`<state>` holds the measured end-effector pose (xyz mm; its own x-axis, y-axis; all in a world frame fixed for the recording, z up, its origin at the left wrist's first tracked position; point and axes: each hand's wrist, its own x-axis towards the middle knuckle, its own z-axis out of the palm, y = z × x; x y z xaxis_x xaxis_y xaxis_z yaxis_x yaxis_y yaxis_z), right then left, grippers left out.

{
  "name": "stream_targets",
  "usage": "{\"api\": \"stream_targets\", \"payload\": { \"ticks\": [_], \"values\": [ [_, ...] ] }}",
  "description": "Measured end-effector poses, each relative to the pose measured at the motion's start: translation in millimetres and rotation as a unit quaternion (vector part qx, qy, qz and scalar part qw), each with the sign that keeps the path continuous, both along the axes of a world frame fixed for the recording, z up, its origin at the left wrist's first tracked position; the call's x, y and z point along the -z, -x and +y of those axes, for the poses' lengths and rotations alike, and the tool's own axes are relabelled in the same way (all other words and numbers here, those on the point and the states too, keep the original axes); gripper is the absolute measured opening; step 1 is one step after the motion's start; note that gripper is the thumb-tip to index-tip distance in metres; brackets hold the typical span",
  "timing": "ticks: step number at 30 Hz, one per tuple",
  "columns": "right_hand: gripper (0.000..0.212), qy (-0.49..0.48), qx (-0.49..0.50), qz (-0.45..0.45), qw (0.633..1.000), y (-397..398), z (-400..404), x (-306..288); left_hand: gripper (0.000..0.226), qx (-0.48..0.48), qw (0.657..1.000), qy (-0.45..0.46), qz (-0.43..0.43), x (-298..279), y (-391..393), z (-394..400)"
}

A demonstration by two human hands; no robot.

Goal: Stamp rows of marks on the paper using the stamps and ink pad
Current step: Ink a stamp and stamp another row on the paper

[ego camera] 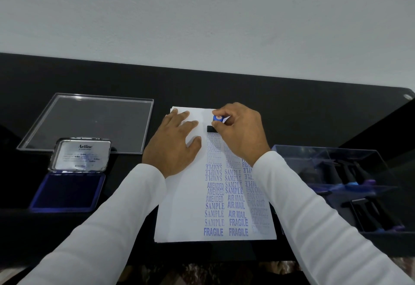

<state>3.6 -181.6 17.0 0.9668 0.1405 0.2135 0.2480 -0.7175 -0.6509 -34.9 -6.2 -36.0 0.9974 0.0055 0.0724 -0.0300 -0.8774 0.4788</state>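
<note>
Setting: We looked down at a black table (pixel 292 114) that filled the middle and lower frame, with a pale grey wall (pixel 202 15) across the top.
Paper: A white sheet of paper (pixel 179 206) lay at the centre of the frame, running from mid-frame down toward the lower centre. Its right half carried columns of blue stamped words (pixel 226 203), among them FRAGILE, SAMPLE, AIR MAIL, AMENDED and EXPRESS; the far-right column was too blurred for us to read surely.
Left hand: Our left hand (pixel 175 141), in a white sleeve (pixel 101 228), lay flat on the upper left part of the paper, fingers straight and spread, pressing the sheet down and gripping nothing.
Right hand: Our right hand (pixel 240 132), also white-sleeved, sat at the upper right of the paper with its fingers and thumb curled round a stamp.
Stamp: The stamp (pixel 215 124) had a blue top and a black base; the base sat against the paper just above the top of the left column of marks.
Ink pad: An ink pad (pixel 67 191) lay open at the lower left of the frame, dark blue pad showing, its silver lid (pixel 82 154) tilted up and marked Artline.
Clear lid: A flat transparent lid (pixel 89 123) lay in the upper left, just behind the ink pad.
Stamp box: A clear box (pixel 350 186) at the right edge held more dark-handled stamps, well apart from the ink pad.
</note>
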Motion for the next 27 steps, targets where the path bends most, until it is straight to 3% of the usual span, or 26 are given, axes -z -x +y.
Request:
{"api": "stream_targets", "payload": {
  "ticks": [10,27],
  "values": [
    [0.034,0.019,-0.006,0.001,1.0,1.5,-0.3,-3.3,0.054,0.002,1.0,0.0,0.001,-1.6,0.1,0.3],
    [0.027,-0.01,0.004,0.009,1.0,2.5,1.0,-2.0,0.051,0.002,1.0,0.002,-0.011,1.3,0.5,0.9]
  ]
}}
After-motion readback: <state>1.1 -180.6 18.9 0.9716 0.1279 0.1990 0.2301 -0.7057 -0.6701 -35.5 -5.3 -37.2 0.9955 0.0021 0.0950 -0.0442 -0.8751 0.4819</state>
